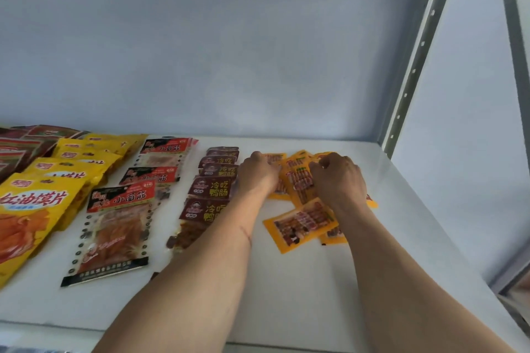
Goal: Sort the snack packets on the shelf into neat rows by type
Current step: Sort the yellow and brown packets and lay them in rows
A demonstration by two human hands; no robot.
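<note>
Head | both hands on orange packets | white shelf

The shelf board looks smooth, matt and white, the perforated upright post is grey painted metal, and the yellow packets, the dark red packets and the big yellow bags are glossy plastic film.

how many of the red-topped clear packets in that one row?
3, in one row running front to back: nearest, middle, rear. They overlap, so more may be hidden underneath.
</note>
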